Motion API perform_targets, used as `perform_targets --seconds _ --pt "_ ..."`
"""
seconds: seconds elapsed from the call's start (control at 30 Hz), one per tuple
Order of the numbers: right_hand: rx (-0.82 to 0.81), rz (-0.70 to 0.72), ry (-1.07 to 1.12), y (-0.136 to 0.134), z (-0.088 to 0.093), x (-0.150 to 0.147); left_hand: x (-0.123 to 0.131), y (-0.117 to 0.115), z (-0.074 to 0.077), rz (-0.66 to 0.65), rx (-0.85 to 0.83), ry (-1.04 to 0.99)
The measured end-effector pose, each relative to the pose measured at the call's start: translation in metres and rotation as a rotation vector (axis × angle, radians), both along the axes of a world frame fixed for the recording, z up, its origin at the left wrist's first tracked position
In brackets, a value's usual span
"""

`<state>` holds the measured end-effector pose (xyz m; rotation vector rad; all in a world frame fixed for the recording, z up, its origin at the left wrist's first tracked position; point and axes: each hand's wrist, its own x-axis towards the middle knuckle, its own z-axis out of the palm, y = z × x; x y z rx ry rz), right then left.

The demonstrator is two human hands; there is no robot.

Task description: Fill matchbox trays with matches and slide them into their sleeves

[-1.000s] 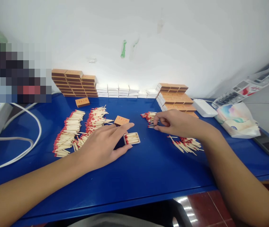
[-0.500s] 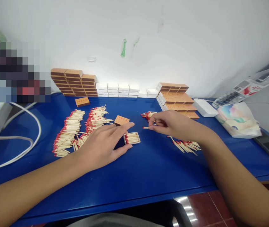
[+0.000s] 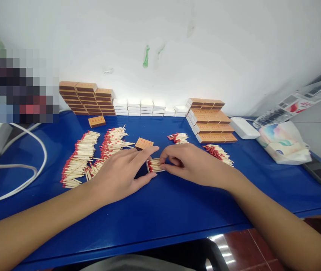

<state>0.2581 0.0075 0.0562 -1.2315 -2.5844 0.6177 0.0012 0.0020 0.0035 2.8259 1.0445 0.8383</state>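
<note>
While the left hand (image 3: 123,167) widely brackets the match tray (image 3: 148,166), probably steadying it, the right hand (image 3: 197,163) narrows at its right end, any pinched match hidden.

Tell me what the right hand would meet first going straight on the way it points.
Most likely the matches in the small open tray; the right hand is right at its end, though depth makes contact hard to confirm.

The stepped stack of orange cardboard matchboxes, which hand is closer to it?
Right. The right hand is in front of the stack, its fingers at the open white tray of red-tipped wooden matches. The left hand is farther left, at the tray's left end.
</note>
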Motion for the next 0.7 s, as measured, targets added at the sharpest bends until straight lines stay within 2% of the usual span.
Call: perform_targets --seconds 0.17,0.33,0.4,0.5,0.7 --pt "0.103 -0.082 -0.008 0.008 0.005 0.016 0.0 0.0 0.0 -0.01 -0.016 0.003" --pt "0.213 -0.285 -0.121 0.028 0.009 0.045 0.0 0.0 0.001 0.004 -0.022 0.009" --pt "0.182 -0.321 -0.195 0.034 0.01 0.054 0.0 0.0 0.001 0.007 -0.027 0.014" --pt "0.081 -0.303 -0.261 0.039 0.008 0.058 0.001 -0.001 0.0 0.01 -0.032 0.012" --pt "0.015 -0.29 -0.247 0.038 0.005 0.059 0.001 -0.001 0.001 0.011 -0.033 0.008"
